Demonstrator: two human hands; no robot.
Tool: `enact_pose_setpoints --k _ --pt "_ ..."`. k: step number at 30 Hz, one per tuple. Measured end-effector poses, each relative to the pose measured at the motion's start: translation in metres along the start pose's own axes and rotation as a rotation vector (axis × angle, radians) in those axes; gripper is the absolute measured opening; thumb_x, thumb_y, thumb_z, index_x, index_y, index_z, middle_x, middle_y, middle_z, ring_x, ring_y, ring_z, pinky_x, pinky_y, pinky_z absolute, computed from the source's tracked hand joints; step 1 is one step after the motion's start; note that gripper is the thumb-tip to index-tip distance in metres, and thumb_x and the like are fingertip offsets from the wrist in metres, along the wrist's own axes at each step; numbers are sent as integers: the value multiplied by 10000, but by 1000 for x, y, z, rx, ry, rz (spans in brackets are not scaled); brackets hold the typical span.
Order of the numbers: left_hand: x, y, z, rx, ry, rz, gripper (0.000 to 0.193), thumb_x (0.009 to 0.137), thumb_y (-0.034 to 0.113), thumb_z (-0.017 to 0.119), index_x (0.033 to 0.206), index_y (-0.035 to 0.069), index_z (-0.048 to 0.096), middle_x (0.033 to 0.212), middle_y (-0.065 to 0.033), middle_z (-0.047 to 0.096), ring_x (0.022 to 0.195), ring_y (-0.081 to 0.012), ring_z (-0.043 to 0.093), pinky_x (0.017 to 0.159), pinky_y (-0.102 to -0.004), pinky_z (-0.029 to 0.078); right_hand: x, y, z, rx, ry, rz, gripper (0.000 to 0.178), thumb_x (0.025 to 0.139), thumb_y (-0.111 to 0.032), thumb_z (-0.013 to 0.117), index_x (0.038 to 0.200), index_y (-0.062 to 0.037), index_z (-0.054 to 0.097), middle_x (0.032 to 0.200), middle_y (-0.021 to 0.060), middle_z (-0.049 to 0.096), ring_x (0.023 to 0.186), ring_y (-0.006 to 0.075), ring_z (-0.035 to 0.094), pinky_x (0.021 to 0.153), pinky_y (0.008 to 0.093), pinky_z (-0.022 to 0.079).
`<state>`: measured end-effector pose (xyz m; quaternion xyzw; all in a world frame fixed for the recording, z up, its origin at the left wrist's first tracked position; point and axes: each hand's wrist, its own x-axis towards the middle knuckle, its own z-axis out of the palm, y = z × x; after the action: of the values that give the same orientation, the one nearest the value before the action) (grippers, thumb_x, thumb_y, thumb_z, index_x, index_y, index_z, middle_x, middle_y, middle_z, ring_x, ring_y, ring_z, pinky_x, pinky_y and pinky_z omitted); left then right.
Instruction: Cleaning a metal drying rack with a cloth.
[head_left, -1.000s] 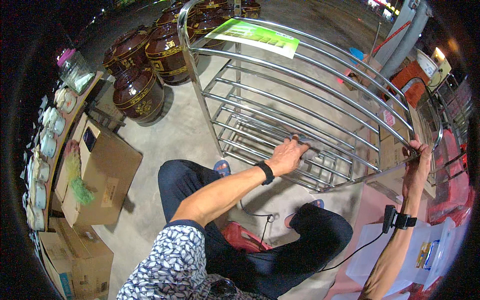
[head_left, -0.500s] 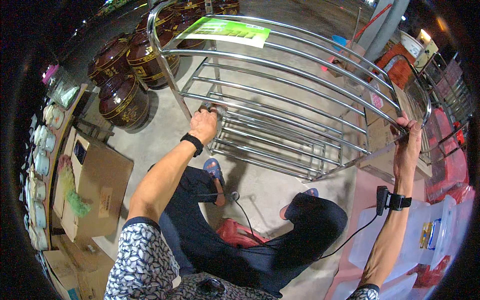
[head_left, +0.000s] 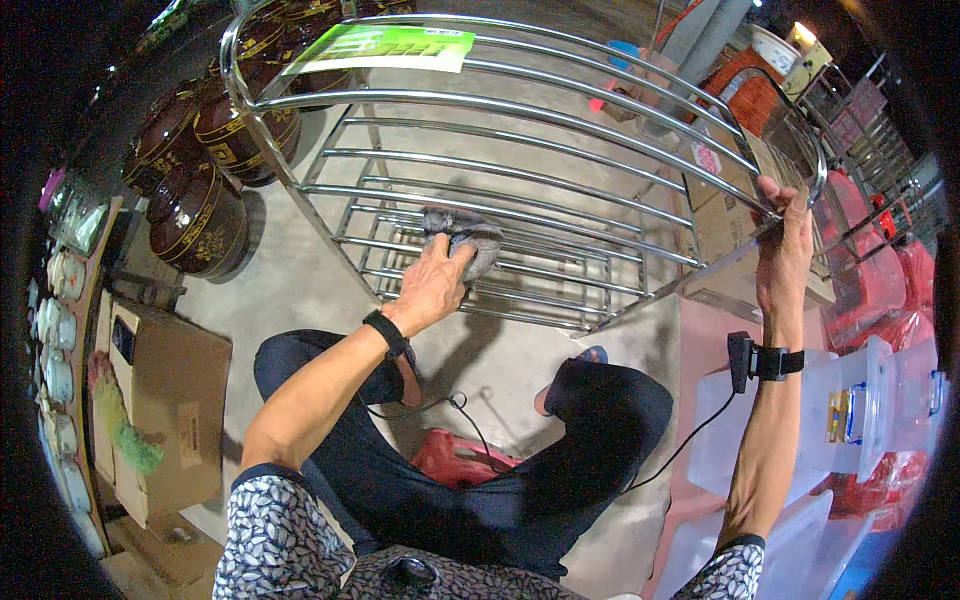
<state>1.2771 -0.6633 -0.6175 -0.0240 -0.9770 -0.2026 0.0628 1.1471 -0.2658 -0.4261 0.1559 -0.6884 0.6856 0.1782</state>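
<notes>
A chrome metal rack (head_left: 400,97) with rows of parallel bars stands tilted in front of me, a green printed sheet (head_left: 385,48) lying across its top bars. My left hand (head_left: 435,285) presses a crumpled grey cloth (head_left: 482,245) against the rack's near middle bars, fingers bent over it. At the rack's right end, my right hand (head_left: 788,225) is closed around the frame near its upper corner, the thumb side upward. Part of the cloth's underside is hidden.
Several dark brown glazed jars (head_left: 197,222) stand at the far left. Cardboard boxes (head_left: 175,400) and a shelf of white jars are on my left. Clear plastic bins (head_left: 800,420) and red-wrapped goods (head_left: 850,290) sit on my right. A red stool (head_left: 455,458) is beneath me.
My left hand and the cloth have moved right, from the rack's left side post onto its bars. The whole view has shifted, so the rack appears further left. The right hand keeps its grip.
</notes>
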Motion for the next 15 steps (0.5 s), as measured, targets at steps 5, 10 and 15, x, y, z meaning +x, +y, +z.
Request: enact_pose_setpoints --k 5,10,15 --pt "3 -24 3 -207 53 -35 544 825 152 597 1355 93 488 1155 -269 516 1035 -469 577 899 -524 484 -40 -17 4 -298 230 -91 362 1006 -265 591 1236 12 550 1166 76 608 1033 134 559 926 293 433" --pt "6 -18 12 -503 37 -67 573 832 214 570 1360 11 488 1213 -301 563 1119 -440 578 971 -472 463 -106 -28 35 -517 -190 17 281 976 -252 617 1156 -36 607 1000 28 598 896 128 537 819 275 441" --pt "4 55 7 -1022 -113 -20 549 880 192 572 1372 -33 479 1190 -111 635 1095 -166 568 954 -313 465 -119 25 83 -424 -726 325 449 1016 -388 545 1283 -27 554 1181 81 623 1052 158 571 906 313 473"
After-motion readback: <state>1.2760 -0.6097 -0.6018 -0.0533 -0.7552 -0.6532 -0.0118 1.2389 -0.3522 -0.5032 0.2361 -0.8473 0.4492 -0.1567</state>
